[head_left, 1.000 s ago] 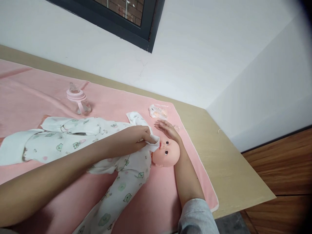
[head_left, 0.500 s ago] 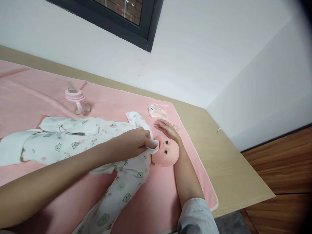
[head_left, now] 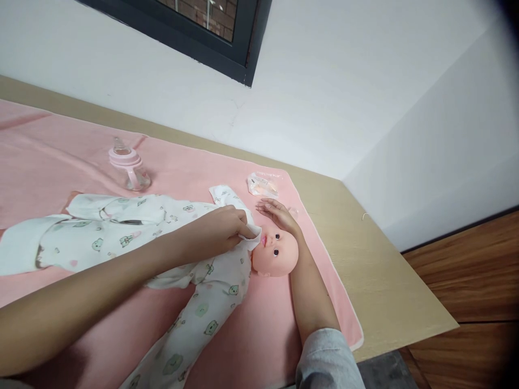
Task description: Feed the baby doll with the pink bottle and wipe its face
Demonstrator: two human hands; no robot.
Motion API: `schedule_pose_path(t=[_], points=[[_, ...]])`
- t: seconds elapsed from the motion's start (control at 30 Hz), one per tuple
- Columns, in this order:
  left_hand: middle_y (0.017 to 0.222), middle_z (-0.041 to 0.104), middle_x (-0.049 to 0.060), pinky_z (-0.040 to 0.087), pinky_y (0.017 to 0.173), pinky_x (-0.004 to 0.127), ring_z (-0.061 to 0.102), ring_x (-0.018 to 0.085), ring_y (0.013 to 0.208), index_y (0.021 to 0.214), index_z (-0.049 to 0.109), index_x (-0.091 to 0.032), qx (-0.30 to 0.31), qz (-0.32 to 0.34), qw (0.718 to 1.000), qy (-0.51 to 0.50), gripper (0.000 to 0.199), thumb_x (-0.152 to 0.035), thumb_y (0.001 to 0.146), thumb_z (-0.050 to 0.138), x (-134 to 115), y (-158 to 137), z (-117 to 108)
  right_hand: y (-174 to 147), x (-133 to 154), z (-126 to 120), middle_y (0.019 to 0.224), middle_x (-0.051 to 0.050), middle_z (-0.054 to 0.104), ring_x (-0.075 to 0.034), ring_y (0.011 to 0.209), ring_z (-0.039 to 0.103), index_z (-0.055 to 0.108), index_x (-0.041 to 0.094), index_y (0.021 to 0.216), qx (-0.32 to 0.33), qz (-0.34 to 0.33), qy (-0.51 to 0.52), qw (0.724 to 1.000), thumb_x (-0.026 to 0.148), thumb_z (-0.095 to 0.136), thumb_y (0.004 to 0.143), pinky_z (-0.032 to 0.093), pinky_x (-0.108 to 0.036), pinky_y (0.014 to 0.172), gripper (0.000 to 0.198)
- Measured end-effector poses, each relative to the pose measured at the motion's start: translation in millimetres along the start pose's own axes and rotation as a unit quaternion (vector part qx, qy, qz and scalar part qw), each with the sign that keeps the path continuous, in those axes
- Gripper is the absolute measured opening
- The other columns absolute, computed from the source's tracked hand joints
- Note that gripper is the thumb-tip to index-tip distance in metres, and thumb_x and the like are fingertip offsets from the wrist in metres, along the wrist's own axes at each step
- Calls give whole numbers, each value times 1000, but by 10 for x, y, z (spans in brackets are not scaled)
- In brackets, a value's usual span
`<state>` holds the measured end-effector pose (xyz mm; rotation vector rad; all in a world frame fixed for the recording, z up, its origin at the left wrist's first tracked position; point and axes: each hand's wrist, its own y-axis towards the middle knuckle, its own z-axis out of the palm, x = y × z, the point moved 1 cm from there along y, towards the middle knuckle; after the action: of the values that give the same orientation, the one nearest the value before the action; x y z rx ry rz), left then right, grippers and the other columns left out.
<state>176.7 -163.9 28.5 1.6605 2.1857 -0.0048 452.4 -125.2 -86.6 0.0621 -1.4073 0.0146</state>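
A baby doll (head_left: 279,256) lies on its back, dressed in a white printed suit (head_left: 227,278), its bald head toward the right. My left hand (head_left: 225,229) reaches across the doll's chest. Pinched in its fingers is a white tissue (head_left: 254,235), beside the doll's mouth and chin; the lips show. My right forearm curves round behind the crown of the doll's head. Beyond the head my right hand (head_left: 279,214) rests with its fingers stretched out and nothing in them. Part of the doll's chest is hidden under my left arm.
A feeding bottle (head_left: 130,166) with a pink collar and handle stands on the pink blanket (head_left: 174,167). A small clear packet (head_left: 263,186) lies past my right hand, near a small clear object (head_left: 292,212). The table (head_left: 377,270) ends at the right, and a wall with a window runs behind.
My left hand has drawn the tissue slightly left, off the doll's mouth, so the lips now show. My right arm and the doll have stayed in place.
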Motion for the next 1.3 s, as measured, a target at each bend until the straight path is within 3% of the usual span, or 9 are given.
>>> schedule_pose_path(t=[0.37, 0.6, 0.97, 1.17, 1.3], points=[[77, 53, 4, 34, 66, 30, 49, 19, 75, 74, 64, -19, -12, -20, 999, 23, 30, 3, 79, 44, 16, 47, 17, 1, -9, -6, 113, -6, 70, -19, 106, 66, 66, 21, 105, 1, 0, 1, 1000, 37, 76, 74, 43, -40, 109, 36], [85, 58, 5, 37, 71, 31, 53, 22, 82, 83, 70, -21, -11, -39, 999, 16, 35, 1, 82, 43, -13, 60, 49, -6, 13, 21, 113, -6, 70, -18, 104, 67, 66, 20, 103, -5, 2, 1, 1000, 35, 77, 72, 45, -38, 108, 36], [103, 70, 2, 41, 84, 35, 60, 22, 94, 109, 70, -21, -56, -9, 998, -19, 50, 4, 80, 38, 35, 87, 112, -11, 28, 30, 112, -6, 71, -18, 105, 66, 66, 21, 104, -2, 2, -7, 1000, 38, 78, 70, 44, -38, 109, 40], [98, 70, 3, 41, 84, 33, 61, 20, 92, 108, 70, -19, -116, 10, 992, -48, 49, 3, 81, 35, 31, 72, 102, -10, 12, 23, 110, -5, 71, -18, 106, 66, 66, 22, 104, -5, 3, -5, 1000, 40, 77, 70, 44, -39, 109, 40], [87, 66, 3, 41, 78, 31, 58, 18, 82, 101, 71, -16, -118, 12, 991, -69, 46, 2, 82, 34, -59, 61, 42, -24, 35, 47, 111, -5, 71, -18, 106, 66, 66, 22, 103, -4, 5, 1, 1000, 37, 78, 70, 42, -40, 110, 38]])
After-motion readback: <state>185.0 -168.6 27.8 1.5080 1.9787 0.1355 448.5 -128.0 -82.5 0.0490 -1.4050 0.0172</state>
